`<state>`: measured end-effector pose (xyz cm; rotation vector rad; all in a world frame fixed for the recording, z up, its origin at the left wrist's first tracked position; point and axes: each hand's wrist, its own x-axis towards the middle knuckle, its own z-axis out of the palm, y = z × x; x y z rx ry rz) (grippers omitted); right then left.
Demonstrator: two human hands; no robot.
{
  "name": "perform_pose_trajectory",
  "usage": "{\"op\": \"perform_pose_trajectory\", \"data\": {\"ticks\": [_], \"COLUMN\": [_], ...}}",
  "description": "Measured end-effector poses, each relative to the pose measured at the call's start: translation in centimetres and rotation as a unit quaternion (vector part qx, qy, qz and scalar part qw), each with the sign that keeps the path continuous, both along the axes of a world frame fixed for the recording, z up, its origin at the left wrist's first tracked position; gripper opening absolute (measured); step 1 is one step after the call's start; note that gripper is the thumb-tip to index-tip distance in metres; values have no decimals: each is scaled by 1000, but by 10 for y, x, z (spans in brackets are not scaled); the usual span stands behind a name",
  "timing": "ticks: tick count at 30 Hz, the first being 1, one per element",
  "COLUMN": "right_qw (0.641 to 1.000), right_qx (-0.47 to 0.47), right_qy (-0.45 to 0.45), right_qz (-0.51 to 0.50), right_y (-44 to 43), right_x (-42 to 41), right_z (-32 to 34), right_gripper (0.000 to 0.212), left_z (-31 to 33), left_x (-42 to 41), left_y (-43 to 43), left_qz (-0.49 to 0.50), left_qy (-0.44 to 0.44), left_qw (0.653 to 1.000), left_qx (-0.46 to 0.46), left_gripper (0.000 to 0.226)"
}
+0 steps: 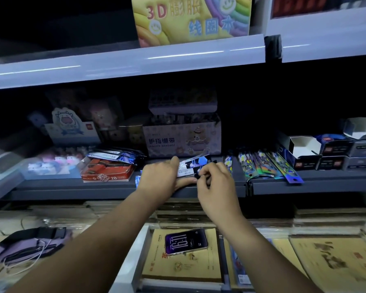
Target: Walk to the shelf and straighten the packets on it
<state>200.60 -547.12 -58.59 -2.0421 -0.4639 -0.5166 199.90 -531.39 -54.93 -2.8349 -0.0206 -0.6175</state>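
Both my hands reach to the front of a dark grey shelf. My left hand holds a small flat packet with blue and white print, thumb on top and fingers beneath it. My right hand pinches the packet's near right end with curled fingers. The packet sits just in front of a pale box of finger bandages. Right of my hands lie several shiny holographic packets fanned across the shelf.
A red 2B eraser box and a tray of small animal figures stand to the left. Dark open boxes fill the right. Below, a phone lies on yellow notebooks, a black and lilac bag at left.
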Motion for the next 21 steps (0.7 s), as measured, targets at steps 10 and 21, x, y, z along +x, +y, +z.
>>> {"op": "perform_pose_trajectory", "data": {"ticks": [10, 21], "right_qw": [904, 869], "right_qx": [348, 280], "right_qy": [191, 316], "right_qz": [160, 258], "right_y": [23, 48], "right_x": [-11, -35], "right_z": [20, 11], "right_gripper": [10, 23], "left_z": [-4, -41], "left_x": [-56, -83], "left_y": [6, -3], "left_qz": [-47, -138], "left_qy": [-110, 44], "left_qw": [876, 786], "left_qx": [-468, -601], "left_gripper": [72, 49]}}
